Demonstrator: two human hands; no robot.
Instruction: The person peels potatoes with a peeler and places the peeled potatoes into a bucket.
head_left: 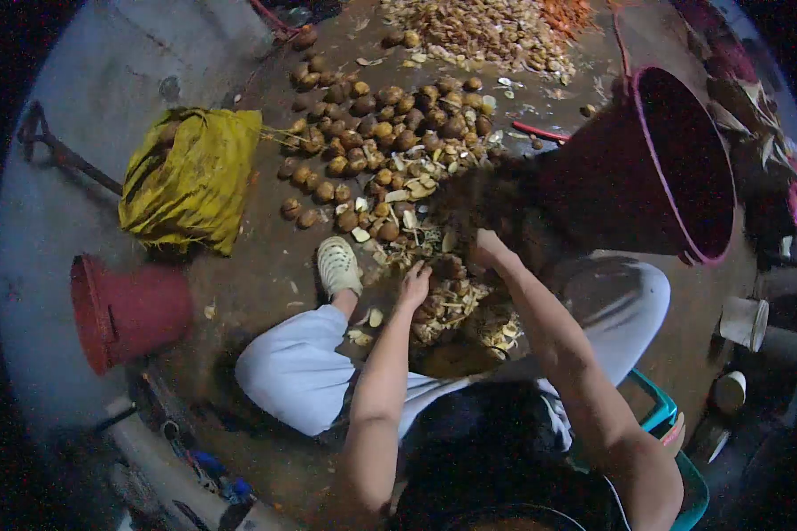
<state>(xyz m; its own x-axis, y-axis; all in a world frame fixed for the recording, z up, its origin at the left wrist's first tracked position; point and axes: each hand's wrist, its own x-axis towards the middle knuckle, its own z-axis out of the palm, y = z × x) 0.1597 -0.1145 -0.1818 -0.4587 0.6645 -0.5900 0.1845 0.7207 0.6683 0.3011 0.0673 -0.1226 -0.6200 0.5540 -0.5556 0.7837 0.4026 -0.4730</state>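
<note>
My left hand [414, 285] is low over the heap between my legs, its fingers curled together; whatever they hold is too small to make out. To its right, my right hand [489, 250] is closed like a fist above the heap, and its contents are hidden. Beneath both hands lies a mound of pale slices and peelings [447, 310]. Just beyond, round brown tubers or fruits [381, 128] are spread over the floor, with cut pale pieces [416, 186] among them. A dark fibrous mass [478, 199] lies in shadow beyond my right hand.
A large dark red bucket [584, 177] lies tipped at the right. At the left are a yellow sack [186, 181] and a smaller red bucket [150, 301]. Pale slices [487, 35] are heaped at the back, near a red-handled tool [540, 133]. A green stool [655, 403] is under me.
</note>
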